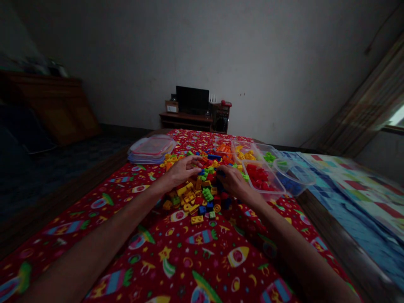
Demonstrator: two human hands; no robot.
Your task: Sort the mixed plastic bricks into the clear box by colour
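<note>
A mixed pile of toy building bricks [189, 197] in yellow, blue, green, red and orange lies on the red patterned tablecloth [176, 261]. At the pile's far left side is my left hand [184, 171], thumb and fingers apart, with green and blue bricks near its fingertips. My right hand [233, 180] reaches over the right part of the pile, its fingers curled down among the bricks. Whatever those fingers touch is in shadow and partly hidden. A yellow brick [197, 220] lies at the pile's near edge.
Clear containers at right hold sorted bricks: red [268, 189], yellow [246, 155], orange [224, 150] and green [269, 158]. A round tub [303, 183] contains blue ones. Stacked lids [151, 147] lie at far left. Beyond stands a monitor [192, 100]; a bed [347, 185] is to the right.
</note>
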